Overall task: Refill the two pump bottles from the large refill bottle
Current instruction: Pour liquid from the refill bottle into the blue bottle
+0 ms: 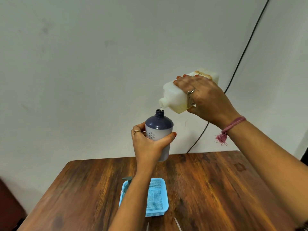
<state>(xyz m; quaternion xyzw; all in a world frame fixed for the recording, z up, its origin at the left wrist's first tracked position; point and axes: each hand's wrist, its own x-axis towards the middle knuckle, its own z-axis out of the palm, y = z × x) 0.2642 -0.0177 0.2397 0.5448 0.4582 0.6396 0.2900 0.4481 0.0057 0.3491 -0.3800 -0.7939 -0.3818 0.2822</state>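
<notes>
Wooden table [208, 189] fills lower frame, blue basket [156, 197] bottom center. Right hand [205, 99] wraps refill bottle [176, 95], tilted, spout over pump bottle [159, 130] mid-frame, gripped by left hand [146, 145], cap off.

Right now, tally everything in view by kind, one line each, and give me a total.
Pump bottles, cap off, held in the left hand: 1, the purple-topped bottle
Refill bottles, tilted in the right hand: 1, the white refill bottle
Pump heads: 1, the pump head, partly hidden behind the forearm
Baskets: 1, the blue basket
Tables: 1, the wooden table
Cables: 1, the black cable
Total: 6
</notes>
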